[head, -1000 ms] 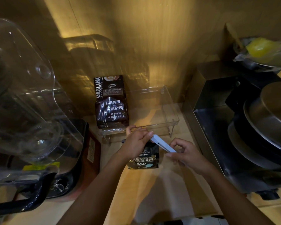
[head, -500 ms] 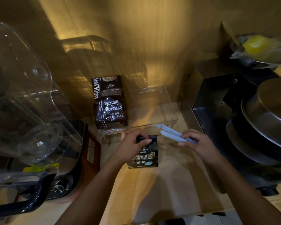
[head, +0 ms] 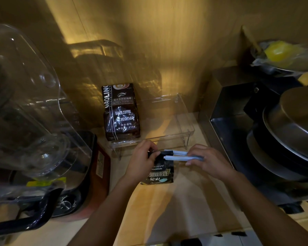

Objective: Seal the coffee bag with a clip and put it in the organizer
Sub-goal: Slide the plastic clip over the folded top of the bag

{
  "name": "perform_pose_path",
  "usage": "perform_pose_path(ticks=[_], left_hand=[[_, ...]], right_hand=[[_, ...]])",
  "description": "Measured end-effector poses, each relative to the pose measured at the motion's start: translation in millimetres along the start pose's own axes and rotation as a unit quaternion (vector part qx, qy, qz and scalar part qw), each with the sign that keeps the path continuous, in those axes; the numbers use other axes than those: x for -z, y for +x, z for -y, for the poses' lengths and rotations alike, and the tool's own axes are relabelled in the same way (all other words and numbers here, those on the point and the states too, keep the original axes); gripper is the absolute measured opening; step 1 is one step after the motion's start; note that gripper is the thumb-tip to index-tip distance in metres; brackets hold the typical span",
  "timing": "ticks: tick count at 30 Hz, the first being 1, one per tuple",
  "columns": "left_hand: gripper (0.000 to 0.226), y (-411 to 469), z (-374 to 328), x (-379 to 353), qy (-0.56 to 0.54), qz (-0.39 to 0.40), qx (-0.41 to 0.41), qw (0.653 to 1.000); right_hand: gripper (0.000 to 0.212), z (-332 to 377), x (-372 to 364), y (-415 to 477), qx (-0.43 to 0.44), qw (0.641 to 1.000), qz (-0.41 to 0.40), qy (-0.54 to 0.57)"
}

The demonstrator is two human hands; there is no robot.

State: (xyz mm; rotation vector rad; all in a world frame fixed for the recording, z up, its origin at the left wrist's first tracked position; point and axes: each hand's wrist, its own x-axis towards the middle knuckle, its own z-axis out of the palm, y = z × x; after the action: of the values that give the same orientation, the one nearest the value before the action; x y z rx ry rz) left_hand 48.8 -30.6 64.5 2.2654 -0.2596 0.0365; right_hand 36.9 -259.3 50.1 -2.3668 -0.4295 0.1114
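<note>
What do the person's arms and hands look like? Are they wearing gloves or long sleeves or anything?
No gloves and no long sleeves. Both forearms are bare as far as the picture shows, and no watch or bracelet shows on either wrist. The left hand has no ring that shows. The right hand seems to have a thin band on one finger, but the light is too dim to be sure.

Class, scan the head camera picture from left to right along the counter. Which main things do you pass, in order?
Clear blender jug → large coffee bag in the clear organizer → left hand → small coffee bag → white clip → right hand → stacked metal pans.
</note>
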Motion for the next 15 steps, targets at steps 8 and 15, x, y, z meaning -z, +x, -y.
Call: perform_pose_path(ticks=[8,15], left_hand=[[0.002,-3.3,-0.2,1.9,-0.015,-0.023,-0.007,1.000],[0.003,-3.3,-8.8,-12.3,-0.009,0.018,-0.041,0.999]], right_hand=[[0.045,17.1,-11.1,13.7,-0.029,1.000,-0.004,0.009],[0.040,42.0,-30.6,26.6,-0.028,1.000,-0.009,0.006]])
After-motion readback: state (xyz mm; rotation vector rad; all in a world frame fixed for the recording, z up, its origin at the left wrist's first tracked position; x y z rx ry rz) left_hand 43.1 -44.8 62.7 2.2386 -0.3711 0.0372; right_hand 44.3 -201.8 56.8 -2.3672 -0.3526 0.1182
